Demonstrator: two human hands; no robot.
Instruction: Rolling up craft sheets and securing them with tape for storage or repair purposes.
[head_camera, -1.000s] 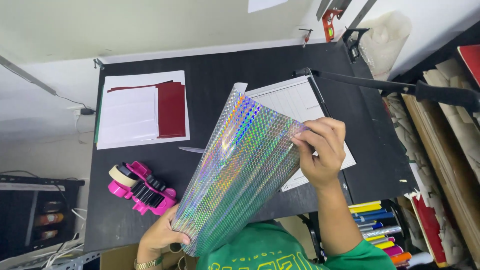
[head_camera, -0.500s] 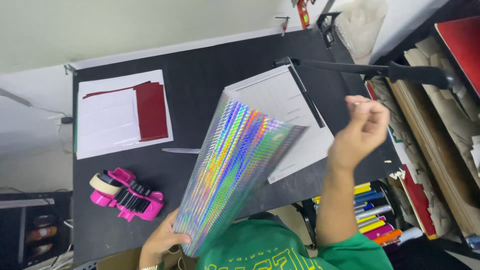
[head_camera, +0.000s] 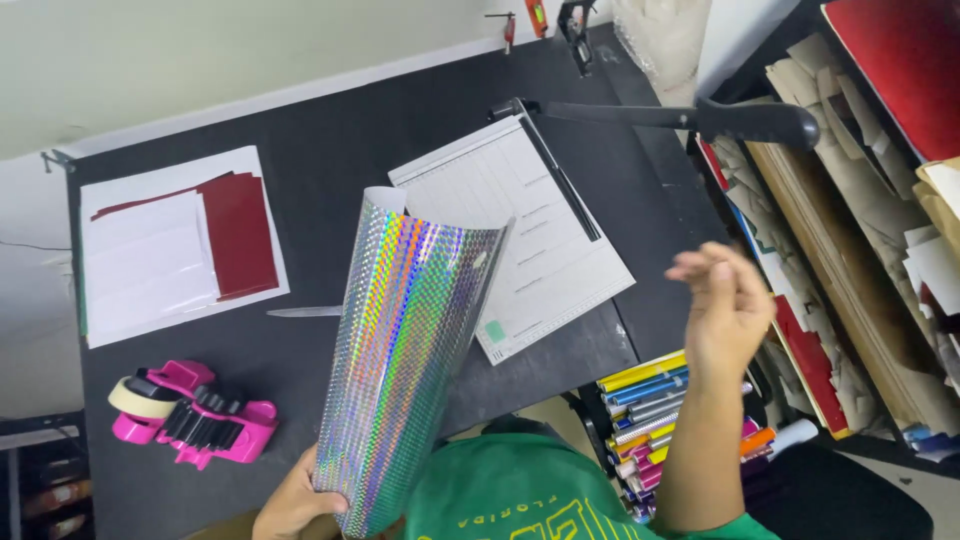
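Head view shows, nearest, the left hand (head_camera: 292, 503) gripping the bottom edge of a curled holographic sheet (head_camera: 405, 350), which stands up above the black counter (head_camera: 330, 180). The right hand (head_camera: 727, 305) is raised beside it, open and holding nothing. Farther away, a paper cutter (head_camera: 520, 225) lies on the counter.

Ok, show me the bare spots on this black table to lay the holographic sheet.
Bare black table lies between the white and red papers and the paper cutter, and behind them. More lies right of the pink tape dispenser, under the holographic sheet in the left hand. The cutter's side is crowded.
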